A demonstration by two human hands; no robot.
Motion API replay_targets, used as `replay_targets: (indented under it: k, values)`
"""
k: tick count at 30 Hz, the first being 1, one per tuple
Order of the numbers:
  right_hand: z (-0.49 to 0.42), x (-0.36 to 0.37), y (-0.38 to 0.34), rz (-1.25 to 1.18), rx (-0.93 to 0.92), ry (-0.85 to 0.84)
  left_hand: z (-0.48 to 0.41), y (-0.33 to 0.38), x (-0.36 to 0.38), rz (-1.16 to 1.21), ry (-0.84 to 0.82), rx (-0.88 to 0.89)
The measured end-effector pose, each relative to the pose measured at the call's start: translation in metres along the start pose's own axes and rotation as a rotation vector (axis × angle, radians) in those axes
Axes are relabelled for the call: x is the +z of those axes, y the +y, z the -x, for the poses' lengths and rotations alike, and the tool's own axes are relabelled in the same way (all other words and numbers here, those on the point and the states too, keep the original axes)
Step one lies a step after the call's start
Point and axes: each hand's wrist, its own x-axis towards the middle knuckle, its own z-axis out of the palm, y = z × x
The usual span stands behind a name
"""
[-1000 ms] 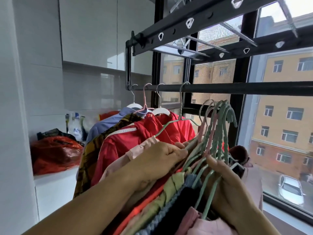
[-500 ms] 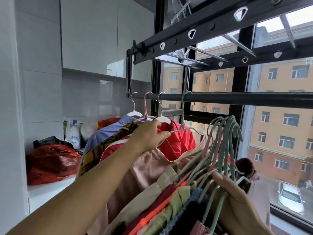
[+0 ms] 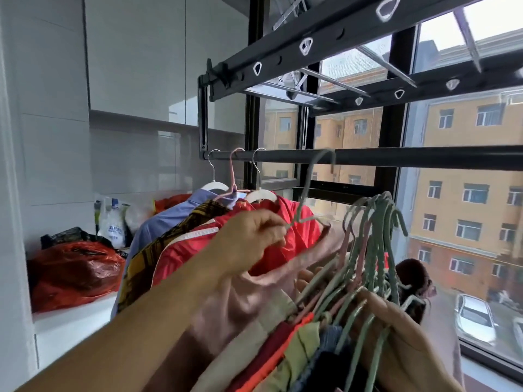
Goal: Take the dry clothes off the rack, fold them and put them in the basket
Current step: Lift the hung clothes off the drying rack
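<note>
While outstretched, left hand (image 3: 252,239) around green hanger (image 3: 304,193), right hand (image 3: 396,335) around hanger bundle (image 3: 376,222).

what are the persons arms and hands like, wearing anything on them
Nothing worn that shows. The left hand and left forearm are bare: no sleeve, glove, watch or ring. The right hand is bare too, with no sleeve at the wrist in view.

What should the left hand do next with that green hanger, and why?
Probably lift the green hanger until its hook clears the rod, then add it to the bunch in the right hand. The left hand grips it with a pink garment on it; its hook is at the rod.
</note>
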Motion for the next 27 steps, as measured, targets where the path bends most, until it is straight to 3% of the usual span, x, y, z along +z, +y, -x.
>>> replay_targets:
  k: [2,5,8,11,17,20,27]
  values:
    - [0.002,0.01,0.009,0.054,-0.031,-0.055,0.019,-0.008,0.017,0.015,0.015,-0.026]
    - [0.002,0.01,0.017,-0.051,0.125,-0.07,0.03,-0.02,0.027,0.06,0.054,-0.067]
    - [0.003,0.009,0.021,-0.07,0.165,0.003,0.035,-0.02,0.028,0.165,-0.042,-0.131]
    - [-0.002,0.008,0.023,-0.103,0.156,-0.043,0.039,-0.024,0.032,0.248,-0.094,-0.196]
    - [-0.009,0.004,0.024,-0.001,0.062,0.107,0.039,-0.047,0.037,0.126,-0.185,-0.119]
    - [-0.012,0.016,0.031,0.121,0.048,0.055,0.041,-0.052,0.036,0.104,-0.286,-0.113]
    - [-0.012,0.032,0.034,0.167,0.177,0.141,0.042,-0.048,0.02,-0.172,-0.345,-0.133]
